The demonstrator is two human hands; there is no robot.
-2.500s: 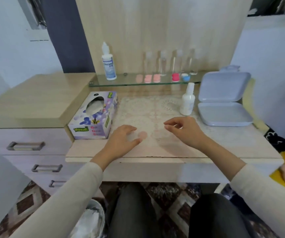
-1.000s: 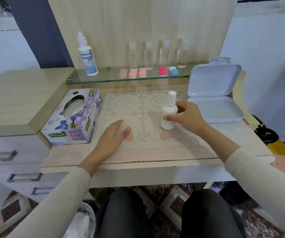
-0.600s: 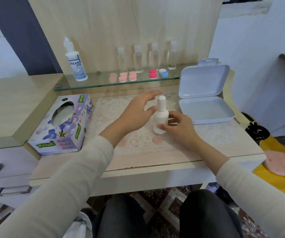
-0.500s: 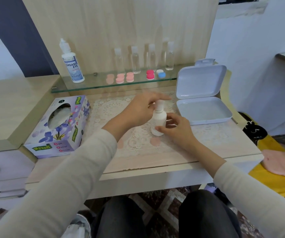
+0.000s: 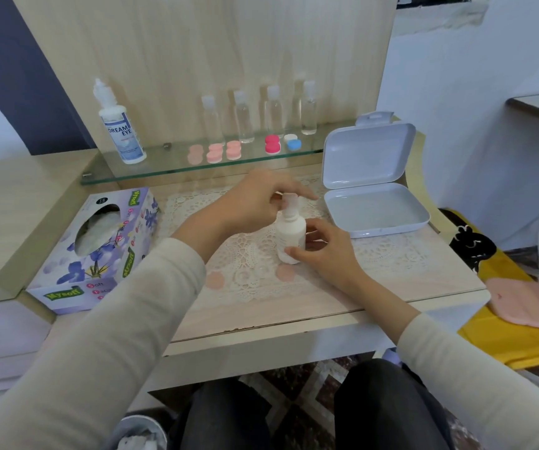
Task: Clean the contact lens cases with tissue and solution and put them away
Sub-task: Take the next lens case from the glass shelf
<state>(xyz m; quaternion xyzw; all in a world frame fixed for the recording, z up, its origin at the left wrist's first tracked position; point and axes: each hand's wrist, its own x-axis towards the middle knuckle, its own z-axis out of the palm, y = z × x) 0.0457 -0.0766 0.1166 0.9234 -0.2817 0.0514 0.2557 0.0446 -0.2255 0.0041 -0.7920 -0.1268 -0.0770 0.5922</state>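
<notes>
Your right hand (image 5: 326,254) grips white bottle (image 5: 290,235), upright on lace mat (image 5: 248,258). Your left hand (image 5: 252,204) pinches its cap (image 5: 290,203). Two pink lids (image 5: 285,273) lie on mat before bottle.

A home, most likely a bedroom corner with a dressing table: a pale wood surface (image 5: 424,274) with a lace mat (image 5: 252,258), drawers (image 5: 5,329) to the left, and a glass shelf (image 5: 171,170) against a wood back panel (image 5: 196,53) carrying an eye-care solution bottle (image 5: 120,131), four small clear bottles (image 5: 244,116) and coloured contact lens cases (image 5: 214,152). A flowered tissue box (image 5: 99,251) stands on the surface; patterned floor (image 5: 307,381) below, a yellow cloth (image 5: 505,339) at the right
</notes>
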